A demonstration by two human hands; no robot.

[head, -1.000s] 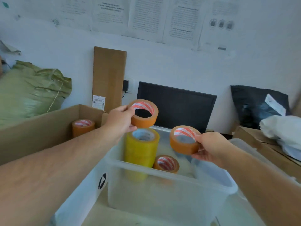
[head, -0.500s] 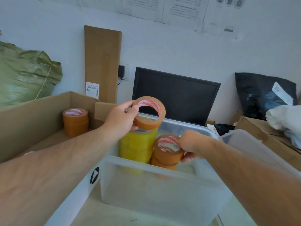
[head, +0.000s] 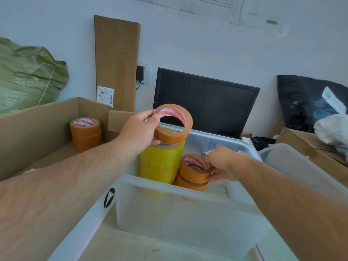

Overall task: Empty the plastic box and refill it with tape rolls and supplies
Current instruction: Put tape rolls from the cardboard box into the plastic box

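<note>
Plastic box (head: 169, 183) on tabletop (head: 131, 247). Inside box, right hand (head: 222, 163) grip clamped on orange roll (head: 194, 174) atop lower roll (head: 188, 185), beside yellow stack (head: 160, 162): best square edges before releasing. Above box, left hand (head: 139, 132) grip pinches spare roll (head: 173, 137).

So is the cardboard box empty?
No, a stack of orange tape rolls stands inside the cardboard box, by its far wall.
</note>
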